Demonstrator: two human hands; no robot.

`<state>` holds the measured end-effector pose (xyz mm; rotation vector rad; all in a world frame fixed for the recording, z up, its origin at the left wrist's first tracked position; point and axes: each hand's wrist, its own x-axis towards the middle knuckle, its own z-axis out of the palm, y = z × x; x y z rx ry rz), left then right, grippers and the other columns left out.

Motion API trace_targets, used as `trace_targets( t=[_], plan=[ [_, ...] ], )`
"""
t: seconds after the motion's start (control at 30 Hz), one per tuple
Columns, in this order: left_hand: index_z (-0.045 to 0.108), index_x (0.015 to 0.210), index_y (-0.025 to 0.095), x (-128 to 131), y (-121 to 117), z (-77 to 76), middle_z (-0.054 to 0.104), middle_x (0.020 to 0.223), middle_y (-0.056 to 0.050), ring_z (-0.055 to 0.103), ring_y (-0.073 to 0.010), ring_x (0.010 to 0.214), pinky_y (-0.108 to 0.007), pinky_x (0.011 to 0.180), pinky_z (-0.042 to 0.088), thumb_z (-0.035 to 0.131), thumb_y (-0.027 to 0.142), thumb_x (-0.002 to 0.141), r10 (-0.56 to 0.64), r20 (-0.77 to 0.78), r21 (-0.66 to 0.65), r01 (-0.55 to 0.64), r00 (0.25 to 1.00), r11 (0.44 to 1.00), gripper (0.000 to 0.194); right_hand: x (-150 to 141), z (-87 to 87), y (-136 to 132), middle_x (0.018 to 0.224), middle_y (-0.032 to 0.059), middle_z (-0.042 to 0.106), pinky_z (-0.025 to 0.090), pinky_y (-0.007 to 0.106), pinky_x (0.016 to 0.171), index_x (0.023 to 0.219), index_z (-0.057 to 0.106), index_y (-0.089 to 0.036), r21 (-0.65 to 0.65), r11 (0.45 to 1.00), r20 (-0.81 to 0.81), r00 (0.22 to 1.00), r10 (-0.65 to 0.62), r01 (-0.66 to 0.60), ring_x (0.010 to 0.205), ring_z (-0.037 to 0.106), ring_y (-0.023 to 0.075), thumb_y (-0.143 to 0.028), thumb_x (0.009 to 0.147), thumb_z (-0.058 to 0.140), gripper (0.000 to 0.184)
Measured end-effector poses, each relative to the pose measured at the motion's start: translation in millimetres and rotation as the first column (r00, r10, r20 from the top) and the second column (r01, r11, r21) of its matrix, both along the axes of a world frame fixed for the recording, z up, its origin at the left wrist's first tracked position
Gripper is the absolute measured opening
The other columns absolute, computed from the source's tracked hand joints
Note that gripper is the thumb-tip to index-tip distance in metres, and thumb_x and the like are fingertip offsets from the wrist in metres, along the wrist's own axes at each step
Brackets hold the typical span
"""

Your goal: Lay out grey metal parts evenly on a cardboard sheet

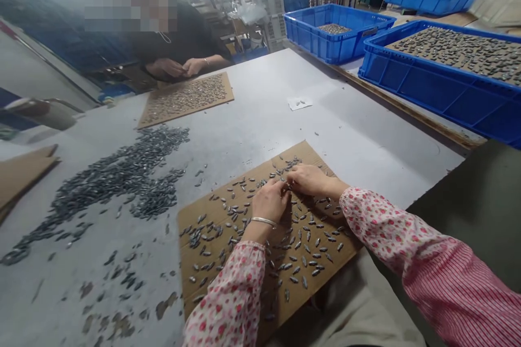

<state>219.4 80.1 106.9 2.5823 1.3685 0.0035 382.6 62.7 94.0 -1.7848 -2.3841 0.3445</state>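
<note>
cardboard sheet (299,293): small grey pieces (304,282) scattered on it; left hand (268,203), right hand (308,179), bunched together over its far half, grasp impossible to tell; heap (126,171) left of it.

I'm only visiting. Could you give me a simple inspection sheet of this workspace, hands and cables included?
Surface: white table, dark stains at near left.
Job's things: small grey pieces spread over a cardboard sheet; a loose heap beyond, to the left.
Clutter: paper scrap bearing bits; stray pieces around.
Hands: left hand and right hand close together over the sheet; grip unclear.
Cables: nothing seen on the table.
Surroundings: blue crates at right; co-worker opposite.
</note>
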Motion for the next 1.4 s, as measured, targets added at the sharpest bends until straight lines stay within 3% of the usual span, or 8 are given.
trace_targets(
  t=[0.2, 0.4, 0.6, 0.73, 0.93, 1.1, 1.23, 1.4],
  plan=[
    [0.068, 0.094, 0.024, 0, 2, -5.5, 0.068, 0.097, -0.003, 0.063, -0.0188, 0.092, -0.027, 0.080, 0.046, 0.050, 0.028, 0.085, -0.012, 0.022, -0.042, 0.013, 1.000, 0.999, 0.020, 14, 18.2, -7, 0.099, 0.0091, 0.065, 0.039, 0.026, 0.074, 0.094, 0.067, -0.016, -0.111, 0.990, 0.034, 0.995, 0.094, -0.090, 0.093, 0.057, 0.0187, -0.014, 0.085, 0.057, 0.013],
    [0.068, 0.095, 0.026, 9, -5, 1.3, 0.067, 0.095, -0.004, 0.063, -0.0192, 0.089, -0.028, 0.074, 0.046, 0.042, 0.027, 0.090, -0.104, -0.077, -0.034, 0.101, 0.992, 0.994, 0.027, 17, 3.1, -8, 0.093, 0.0089, 0.065, 0.037, 0.027, 0.070, 0.090, 0.065, -0.015, -0.051, 0.991, 0.024, 0.992, 0.125, -0.123, 0.088, 0.056, 0.0183, -0.011, 0.084, 0.055, 0.012],
    [0.066, 0.099, 0.025, 4, -2, -14.1, 0.065, 0.092, -0.004, 0.062, -0.0185, 0.084, -0.027, 0.070, 0.044, 0.041, 0.030, 0.092, -0.135, -0.002, 0.026, 0.135, 0.991, 0.991, 0.026, 10, 1.1, -9, 0.088, 0.0099, 0.064, 0.037, 0.027, 0.069, 0.090, 0.065, -0.012, 0.005, 0.991, 0.054, 0.990, 0.133, -0.133, 0.083, 0.055, 0.0177, -0.011, 0.087, 0.052, 0.013],
    [0.066, 0.100, 0.025, -6, 6, -13.4, 0.064, 0.098, -0.004, 0.061, -0.0177, 0.086, -0.027, 0.073, 0.043, 0.045, 0.029, 0.090, -0.065, 0.095, 0.045, 0.061, 0.993, 0.997, 0.023, 13, 10.7, -12, 0.089, 0.0110, 0.065, 0.037, 0.026, 0.069, 0.089, 0.066, -0.011, 0.029, 0.996, 0.075, 0.993, 0.086, -0.089, 0.083, 0.056, 0.0173, -0.010, 0.086, 0.053, 0.013],
    [0.067, 0.100, 0.028, 0, 6, -3.3, 0.061, 0.097, -0.003, 0.060, -0.0169, 0.084, -0.026, 0.066, 0.041, 0.045, 0.033, 0.091, -0.064, -0.017, 0.025, 0.064, 0.998, 0.998, 0.025, 30, 10.2, -9, 0.084, 0.0060, 0.066, 0.035, 0.025, 0.066, 0.083, 0.069, -0.017, -0.052, 0.994, -0.024, 0.996, 0.091, -0.092, 0.079, 0.056, 0.0153, -0.014, 0.085, 0.058, 0.012],
    [0.067, 0.094, 0.025, 6, 8, -7.7, 0.061, 0.098, -0.004, 0.060, -0.0177, 0.090, -0.026, 0.065, 0.042, 0.043, 0.032, 0.092, -0.112, -0.096, 0.070, 0.119, 0.989, 0.990, 0.025, 37, -6.1, 7, 0.095, 0.0061, 0.065, 0.036, 0.025, 0.069, 0.095, 0.069, -0.020, 0.046, 0.993, -0.075, 0.992, -0.106, 0.110, 0.090, 0.055, 0.0174, -0.022, 0.087, 0.056, 0.015],
    [0.065, 0.094, 0.024, 6, 10, -7.7, 0.061, 0.100, -0.004, 0.060, -0.0173, 0.091, -0.026, 0.071, 0.044, 0.042, 0.028, 0.091, -0.129, -0.087, 0.047, 0.133, 0.988, 0.990, 0.024, 27, -10.7, 17, 0.097, 0.0070, 0.062, 0.038, 0.026, 0.074, 0.092, 0.069, -0.020, 0.064, 0.995, 0.001, 0.997, -0.078, 0.078, 0.093, 0.054, 0.0190, -0.022, 0.086, 0.057, 0.014],
    [0.066, 0.095, 0.024, 8, 9, -3.8, 0.063, 0.102, -0.004, 0.062, -0.0179, 0.088, -0.027, 0.072, 0.045, 0.041, 0.029, 0.091, -0.102, -0.052, 0.003, 0.102, 0.993, 0.995, 0.026, 23, 3.2, 13, 0.097, 0.0089, 0.063, 0.038, 0.028, 0.075, 0.089, 0.067, -0.016, -0.001, 0.998, 0.058, 0.996, -0.068, 0.069, 0.091, 0.054, 0.0196, -0.019, 0.087, 0.053, 0.014]
  ],
)
